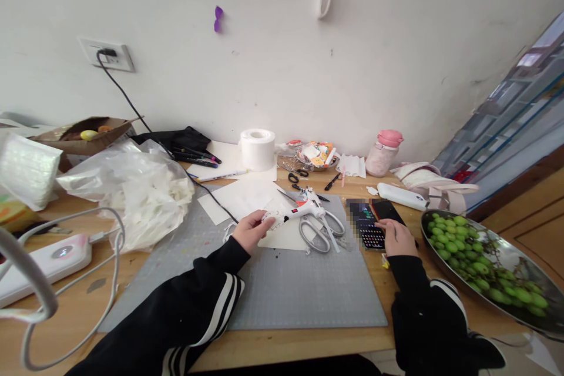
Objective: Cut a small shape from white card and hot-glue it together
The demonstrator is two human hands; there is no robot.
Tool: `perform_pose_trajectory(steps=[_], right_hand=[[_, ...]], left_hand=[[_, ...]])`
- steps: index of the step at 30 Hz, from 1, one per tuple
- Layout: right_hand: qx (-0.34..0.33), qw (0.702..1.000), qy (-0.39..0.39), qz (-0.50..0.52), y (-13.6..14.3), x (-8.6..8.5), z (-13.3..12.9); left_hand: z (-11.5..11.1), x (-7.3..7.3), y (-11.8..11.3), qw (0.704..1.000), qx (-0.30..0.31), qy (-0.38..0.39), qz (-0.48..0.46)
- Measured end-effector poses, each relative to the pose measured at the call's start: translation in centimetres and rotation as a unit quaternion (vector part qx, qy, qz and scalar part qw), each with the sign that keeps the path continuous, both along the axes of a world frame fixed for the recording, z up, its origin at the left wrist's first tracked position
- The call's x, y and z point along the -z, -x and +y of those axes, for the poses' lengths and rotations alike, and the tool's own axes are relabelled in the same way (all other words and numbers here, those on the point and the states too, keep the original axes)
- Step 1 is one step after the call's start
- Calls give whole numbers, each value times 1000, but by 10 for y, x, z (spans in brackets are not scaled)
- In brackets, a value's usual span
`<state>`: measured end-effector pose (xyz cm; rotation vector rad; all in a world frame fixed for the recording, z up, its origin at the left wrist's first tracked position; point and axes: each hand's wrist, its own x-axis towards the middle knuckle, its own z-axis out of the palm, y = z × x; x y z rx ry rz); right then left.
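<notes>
My left hand (251, 230) pinches a small white cut-out paper piece (272, 220) at the far edge of the grey cutting mat (286, 282). A white and orange glue gun (305, 207) lies just right of that paper, with large grey scissors (321, 229) beside it. My right hand (398, 238) rests on the wooden table with its fingers on a phone (372, 224) whose screen is lit. Both arms wear black sleeves with white stripes.
A metal bowl of green grapes (480, 261) sits at the right edge. A crumpled plastic bag (132, 188), a white power strip (53, 258) with cables, a tissue roll (258, 148), markers (196, 157), a pink bottle (382, 153) and small black scissors (297, 176) stand toward the wall.
</notes>
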<state>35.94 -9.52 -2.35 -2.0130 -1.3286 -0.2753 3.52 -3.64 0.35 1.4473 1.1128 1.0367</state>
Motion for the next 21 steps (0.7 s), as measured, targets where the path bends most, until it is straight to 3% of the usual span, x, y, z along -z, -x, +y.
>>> perform_pose_trajectory(steps=[21], right_hand=[[-9,1000,-3,2,-1,0,0]], left_hand=[[1,2,0,1000,10,23,-15]])
